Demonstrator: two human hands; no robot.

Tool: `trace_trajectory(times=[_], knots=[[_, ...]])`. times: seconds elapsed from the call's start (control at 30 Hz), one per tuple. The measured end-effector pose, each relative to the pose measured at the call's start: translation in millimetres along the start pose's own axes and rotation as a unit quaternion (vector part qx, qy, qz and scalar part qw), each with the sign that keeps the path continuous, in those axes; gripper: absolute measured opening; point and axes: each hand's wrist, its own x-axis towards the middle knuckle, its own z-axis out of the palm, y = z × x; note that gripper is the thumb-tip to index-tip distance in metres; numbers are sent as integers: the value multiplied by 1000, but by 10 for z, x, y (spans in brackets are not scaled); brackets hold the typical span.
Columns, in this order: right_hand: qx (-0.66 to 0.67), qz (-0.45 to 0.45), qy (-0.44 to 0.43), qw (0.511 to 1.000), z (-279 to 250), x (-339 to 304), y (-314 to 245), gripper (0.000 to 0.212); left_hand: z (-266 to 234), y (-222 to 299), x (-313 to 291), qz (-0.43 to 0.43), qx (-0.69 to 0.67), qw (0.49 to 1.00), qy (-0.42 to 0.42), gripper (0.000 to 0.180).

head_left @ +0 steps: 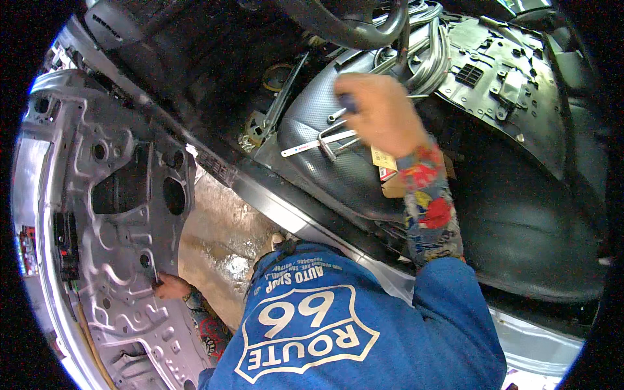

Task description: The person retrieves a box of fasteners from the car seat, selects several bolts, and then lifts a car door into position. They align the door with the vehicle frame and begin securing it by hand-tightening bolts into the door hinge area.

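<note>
My right hand (380, 114) is raised over the black car seat, its fingers wrapped round a dark blue handle (349, 103). The rest of the tool is hidden by the hand or blurred. Beneath this hand a white-handled tool (312, 148) and other metal tools lie on the seat cushion (318, 107). A small open cardboard box (394, 188) is partly covered by my right forearm. At the lower left, my left hand (173, 286) reaches to the bare inner car door (123, 260). Its fingers are stretched out, with the fingertips against the metal.
The steering wheel (351, 29) hangs above the seat. Bundled trim strips (432, 55) and a door trim panel (500, 71) with clips lie on the right. A metal door sill (279, 214) runs between the seat and the wet floor (224, 244).
</note>
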Motion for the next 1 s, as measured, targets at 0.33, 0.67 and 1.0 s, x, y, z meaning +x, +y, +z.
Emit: trace_trajectory(times=[0.33, 0.67, 1.0], knots=[[11, -21, -176, 984, 1211, 341, -9, 36, -78, -30, 113, -36, 99, 993, -59, 77], [-58, 96, -288, 951, 1239, 123, 781, 60, -100, 54, -42, 82, 53, 995, -18, 86], [77, 118, 15, 990, 490, -340, 671, 54, -24, -22, 28, -54, 88, 995, 0, 67]])
